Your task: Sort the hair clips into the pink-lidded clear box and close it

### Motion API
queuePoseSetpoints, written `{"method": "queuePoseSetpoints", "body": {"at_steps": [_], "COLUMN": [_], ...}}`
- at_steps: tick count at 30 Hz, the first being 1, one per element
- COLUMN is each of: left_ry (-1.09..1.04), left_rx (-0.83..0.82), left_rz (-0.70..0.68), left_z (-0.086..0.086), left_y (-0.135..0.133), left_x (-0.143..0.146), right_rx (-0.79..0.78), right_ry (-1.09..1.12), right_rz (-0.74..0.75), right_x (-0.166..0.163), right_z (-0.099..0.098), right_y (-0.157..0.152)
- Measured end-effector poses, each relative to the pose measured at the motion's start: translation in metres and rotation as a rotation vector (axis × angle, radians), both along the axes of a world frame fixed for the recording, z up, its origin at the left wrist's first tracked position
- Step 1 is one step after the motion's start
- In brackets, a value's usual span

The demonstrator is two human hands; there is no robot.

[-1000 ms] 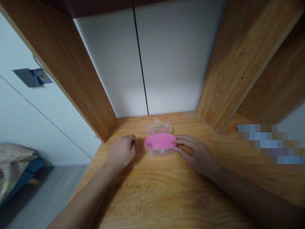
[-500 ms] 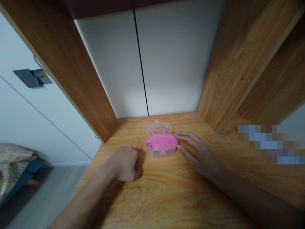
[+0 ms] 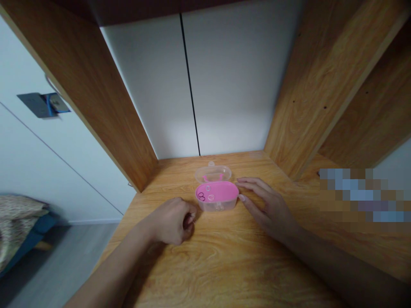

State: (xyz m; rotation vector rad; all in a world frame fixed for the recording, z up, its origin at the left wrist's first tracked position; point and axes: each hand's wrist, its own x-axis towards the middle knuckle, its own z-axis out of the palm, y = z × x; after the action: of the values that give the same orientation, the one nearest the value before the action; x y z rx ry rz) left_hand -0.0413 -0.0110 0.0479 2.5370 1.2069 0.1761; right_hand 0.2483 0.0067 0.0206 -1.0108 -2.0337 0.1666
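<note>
A small oval clear plastic box [image 3: 210, 206] stands on the wooden surface, its pink top [image 3: 224, 191] facing up. Two dark rings [image 3: 201, 196] and a few pale rings [image 3: 211, 197], like small hair ties, lie on the pink. Behind it rests the clear lid [image 3: 212, 173], opened back, with pink parts on it. My left hand [image 3: 173, 220] is closed just left of the box, fingers curled in; whatever is inside the curl is too small to name. My right hand [image 3: 268, 207] lies at the box's right end, fingers stretched and apart, thumb tip at the rim.
Wooden uprights [image 3: 93, 111] stand left and right of the surface, with a white back panel [image 3: 231, 94] behind. A blurred-out patch [image 3: 362, 196] covers something at the right. Patterned cloth [image 3: 21, 226] shows low at the left, beyond the surface's edge.
My left hand has turned slightly and its fingers have moved right, closer to the box. My right hand and the box have stayed in place.
</note>
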Motion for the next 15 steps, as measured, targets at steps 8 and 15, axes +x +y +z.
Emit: {"method": "queuePoseSetpoints", "body": {"at_steps": [8,15], "left_ry": [-0.081,-0.103], "left_rx": [-0.015,0.04], "left_rz": [0.045,-0.054], "left_z": [0.002,-0.006], "left_y": [0.006,0.012], "left_x": [-0.009,-0.008], "right_rx": [0.015,0.036], "right_ry": [0.016,0.021], "right_rz": [0.007,0.01], "right_x": [-0.001,0.0], "right_z": [0.003,0.005], "right_y": [-0.002,-0.004]}}
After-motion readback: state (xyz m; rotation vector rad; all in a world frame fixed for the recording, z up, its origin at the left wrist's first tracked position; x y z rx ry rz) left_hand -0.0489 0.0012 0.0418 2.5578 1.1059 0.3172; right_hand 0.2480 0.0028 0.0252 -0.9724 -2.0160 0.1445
